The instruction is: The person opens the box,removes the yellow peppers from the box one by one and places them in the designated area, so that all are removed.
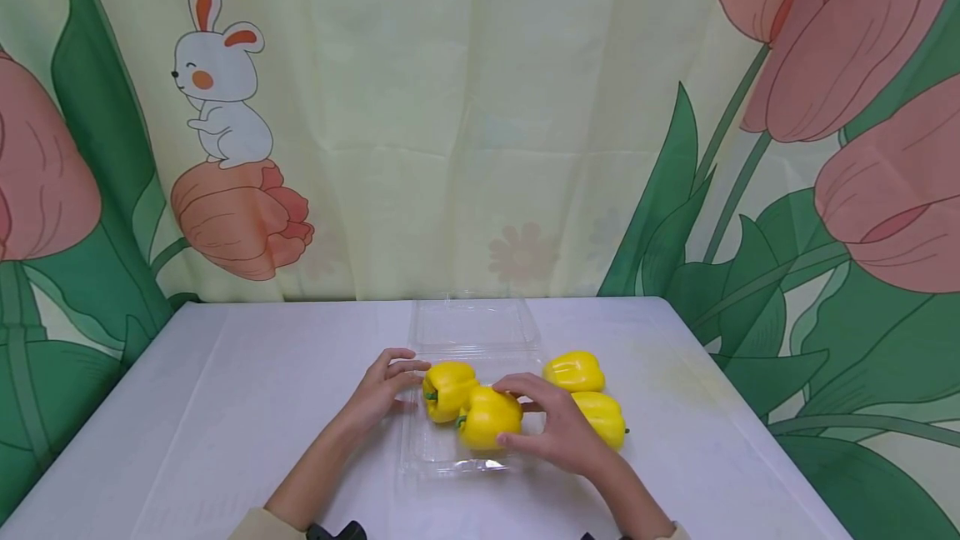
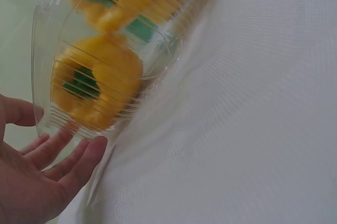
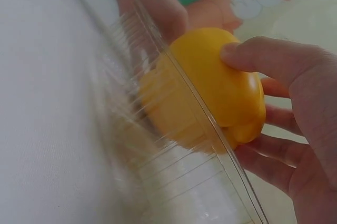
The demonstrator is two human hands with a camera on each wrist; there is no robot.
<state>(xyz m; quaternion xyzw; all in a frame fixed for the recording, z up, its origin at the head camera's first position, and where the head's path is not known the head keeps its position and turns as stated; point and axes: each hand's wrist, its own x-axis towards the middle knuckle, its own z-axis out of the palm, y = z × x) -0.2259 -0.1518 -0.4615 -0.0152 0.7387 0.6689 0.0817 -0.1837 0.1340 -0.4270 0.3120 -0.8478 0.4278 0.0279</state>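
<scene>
A clear plastic clamshell box lies on the table with its lid folded back. Inside, toward the left, sits a yellow bell pepper with a green stem. My right hand grips another yellow bell pepper in the box, thumb on the near side and fingers across the top and far side. The right wrist view shows this pepper partly behind the box wall. At the box's left side, my left hand touches the wall with loosely extended fingers.
Two more yellow bell peppers, one farther back and one nearer, lie right of the box. A white cloth covers the table. Behind its far edge hangs a curtain printed with tulips and a rabbit.
</scene>
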